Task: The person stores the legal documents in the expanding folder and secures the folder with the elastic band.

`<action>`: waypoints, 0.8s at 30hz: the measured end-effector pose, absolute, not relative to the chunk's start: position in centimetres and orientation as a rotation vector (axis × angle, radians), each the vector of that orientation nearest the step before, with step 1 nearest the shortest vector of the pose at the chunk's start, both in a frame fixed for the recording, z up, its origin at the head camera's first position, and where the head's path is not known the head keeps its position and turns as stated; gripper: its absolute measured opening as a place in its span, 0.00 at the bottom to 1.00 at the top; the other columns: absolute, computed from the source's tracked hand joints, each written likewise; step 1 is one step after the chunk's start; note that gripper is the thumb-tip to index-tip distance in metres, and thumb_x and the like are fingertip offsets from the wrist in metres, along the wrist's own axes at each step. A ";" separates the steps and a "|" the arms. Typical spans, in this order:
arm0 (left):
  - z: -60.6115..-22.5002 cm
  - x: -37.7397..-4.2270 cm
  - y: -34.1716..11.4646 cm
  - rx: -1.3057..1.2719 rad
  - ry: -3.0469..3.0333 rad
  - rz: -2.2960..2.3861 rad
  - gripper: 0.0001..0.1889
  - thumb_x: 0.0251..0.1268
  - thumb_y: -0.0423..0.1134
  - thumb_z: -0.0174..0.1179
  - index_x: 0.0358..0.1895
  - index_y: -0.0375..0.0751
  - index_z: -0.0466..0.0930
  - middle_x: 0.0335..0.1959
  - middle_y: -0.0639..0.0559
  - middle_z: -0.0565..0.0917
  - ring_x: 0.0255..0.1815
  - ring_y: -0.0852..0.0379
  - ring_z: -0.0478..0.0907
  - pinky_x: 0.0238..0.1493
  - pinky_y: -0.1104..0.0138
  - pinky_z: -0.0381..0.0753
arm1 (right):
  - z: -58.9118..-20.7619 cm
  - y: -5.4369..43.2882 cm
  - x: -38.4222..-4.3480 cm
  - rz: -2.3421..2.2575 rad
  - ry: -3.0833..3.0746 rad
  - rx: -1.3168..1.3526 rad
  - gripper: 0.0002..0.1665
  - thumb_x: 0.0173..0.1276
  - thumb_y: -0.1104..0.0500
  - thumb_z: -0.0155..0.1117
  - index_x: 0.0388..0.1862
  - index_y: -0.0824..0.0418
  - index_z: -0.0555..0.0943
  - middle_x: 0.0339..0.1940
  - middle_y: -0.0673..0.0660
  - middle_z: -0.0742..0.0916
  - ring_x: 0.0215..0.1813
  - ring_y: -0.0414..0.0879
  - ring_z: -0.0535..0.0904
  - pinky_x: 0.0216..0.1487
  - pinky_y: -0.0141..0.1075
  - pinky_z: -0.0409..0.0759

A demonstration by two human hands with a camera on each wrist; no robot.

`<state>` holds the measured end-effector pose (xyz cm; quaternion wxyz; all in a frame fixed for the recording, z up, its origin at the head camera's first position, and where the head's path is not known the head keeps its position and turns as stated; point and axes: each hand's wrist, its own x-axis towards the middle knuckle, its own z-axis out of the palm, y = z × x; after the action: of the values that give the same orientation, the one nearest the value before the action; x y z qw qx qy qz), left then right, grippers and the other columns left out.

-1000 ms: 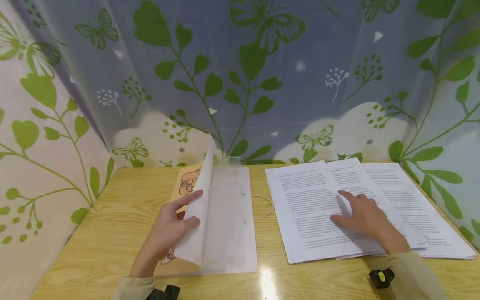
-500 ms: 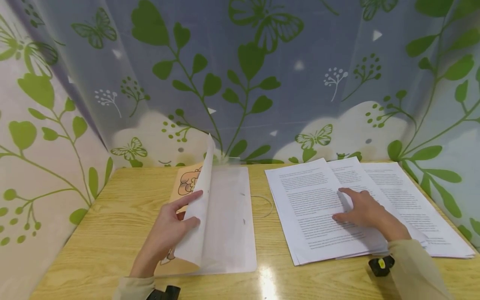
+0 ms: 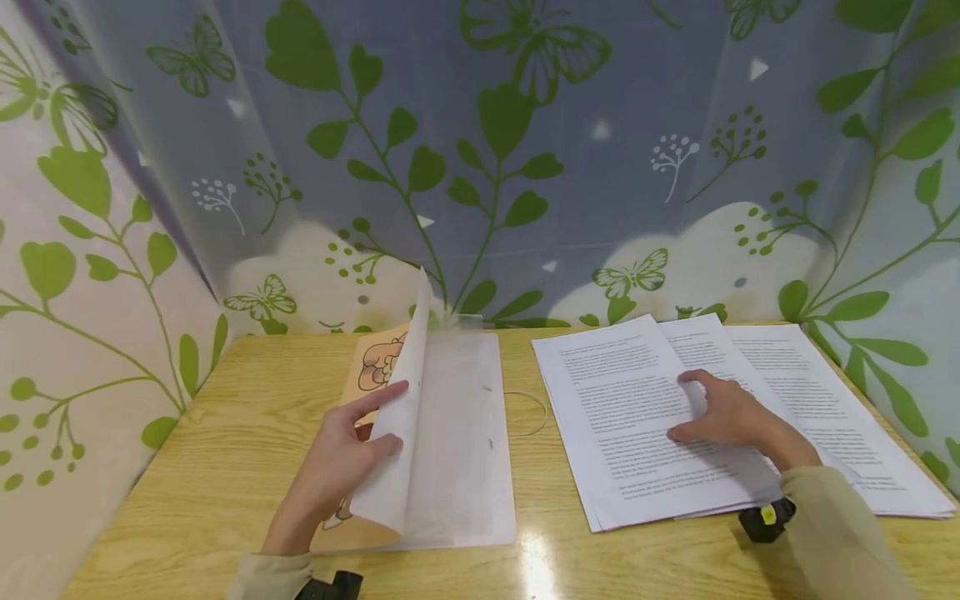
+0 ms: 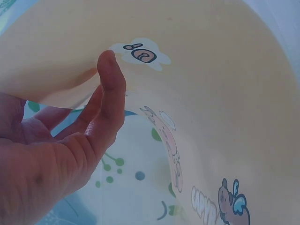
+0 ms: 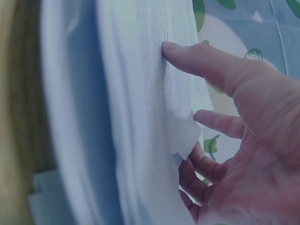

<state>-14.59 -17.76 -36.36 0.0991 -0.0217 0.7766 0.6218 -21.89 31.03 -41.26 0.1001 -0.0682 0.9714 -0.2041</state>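
Note:
An orange folder with cartoon animals printed on its outside lies at centre left in the head view. Its cover stands half raised, white inside face showing; a clear sheet covers the right half. My left hand grips the cover, thumb and forefinger on the white side, other fingers behind. In the left wrist view a finger lies against the orange printed face. To the right, my right hand grips the edge of a pile of printed sheets, thumb on top, some fingers beneath as the right wrist view shows.
More printed sheets fan out under and right of the held pile. A thin elastic loop sticks out from the folder's right edge. Patterned cloth hangs behind the wooden table and along both sides.
My right hand has shifted slightly, and the top pile of sheets has turned a little, its lower edge moving right and nearer. The left hand and the folder stay about the same.

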 end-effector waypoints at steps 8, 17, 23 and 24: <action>-36.4 -14.6 -17.7 -0.065 2.289 1.845 0.35 0.63 0.26 0.57 0.73 0.56 0.73 0.64 0.33 0.79 0.42 0.50 0.87 0.34 0.54 0.89 | -41.2 30.9 -21.4 -0.614 2.916 -0.213 0.55 0.50 0.44 0.82 0.68 0.71 0.68 0.53 0.81 0.81 0.57 0.76 0.72 0.52 0.64 0.76; -36.4 -14.7 -17.7 -0.076 2.290 1.852 0.34 0.62 0.25 0.57 0.73 0.55 0.74 0.64 0.33 0.78 0.43 0.49 0.87 0.34 0.53 0.89 | -41.4 31.0 -21.0 -0.658 2.881 -0.163 0.60 0.50 0.42 0.82 0.74 0.68 0.64 0.71 0.82 0.70 0.69 0.80 0.66 0.63 0.71 0.69; -36.3 -14.7 -17.6 -0.085 2.304 1.845 0.34 0.62 0.25 0.57 0.72 0.54 0.74 0.64 0.33 0.78 0.43 0.49 0.87 0.34 0.54 0.89 | -41.6 31.6 -20.6 -0.751 2.930 -0.186 0.35 0.65 0.46 0.72 0.64 0.66 0.78 0.59 0.74 0.82 0.52 0.66 0.79 0.49 0.53 0.79; -36.3 -14.7 -17.6 -0.084 2.306 1.844 0.34 0.62 0.25 0.57 0.72 0.54 0.74 0.64 0.33 0.78 0.43 0.49 0.87 0.34 0.54 0.89 | -41.6 31.7 -20.5 -0.777 2.938 -0.196 0.30 0.68 0.49 0.69 0.62 0.66 0.80 0.55 0.71 0.84 0.47 0.60 0.79 0.44 0.47 0.78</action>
<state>-14.68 -17.57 -36.28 0.0939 -0.0283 0.7773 0.6215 -20.50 31.71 -41.62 0.0483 -0.0643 0.9636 -0.2550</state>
